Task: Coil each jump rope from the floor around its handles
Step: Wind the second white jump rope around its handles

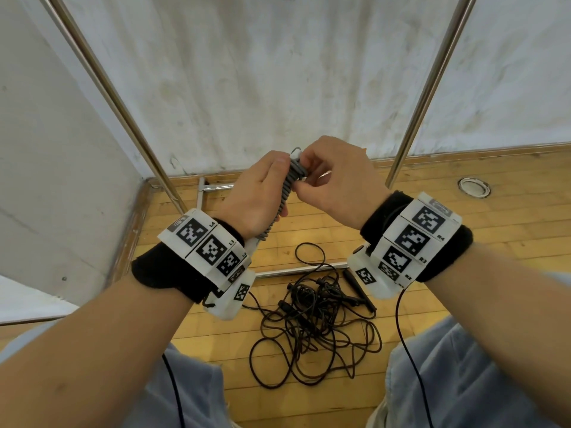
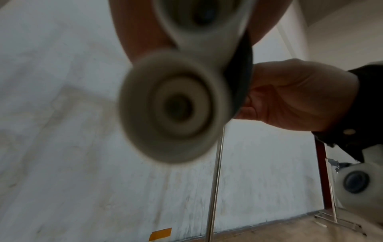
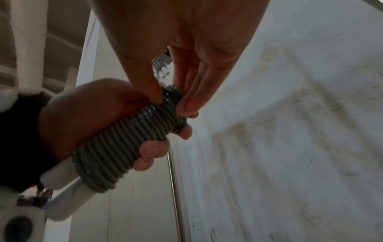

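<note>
A grey jump rope (image 1: pixel 285 193) is wound in tight turns around its two white handles (image 3: pixel 66 194). My left hand (image 1: pixel 262 189) grips the coiled bundle around its middle and holds it upright at chest height. My right hand (image 1: pixel 309 180) pinches the top turns of the coil (image 3: pixel 172 101) between thumb and fingers. In the left wrist view the handles' round ends (image 2: pixel 176 106) fill the picture, blurred. A black jump rope (image 1: pixel 315 322) lies in a loose tangle on the wooden floor below my hands, one black handle (image 1: pixel 360 290) beside it.
Two slanted metal poles (image 1: pixel 123 115) (image 1: pixel 426 97) of a frame stand left and right against a white wall (image 1: pixel 278 72). The frame's base bar (image 1: pixel 296 271) lies on the floor (image 1: pixel 463 223). A round floor fitting (image 1: pixel 473 186) sits at right. My knees (image 1: pixel 469 372) flank the tangle.
</note>
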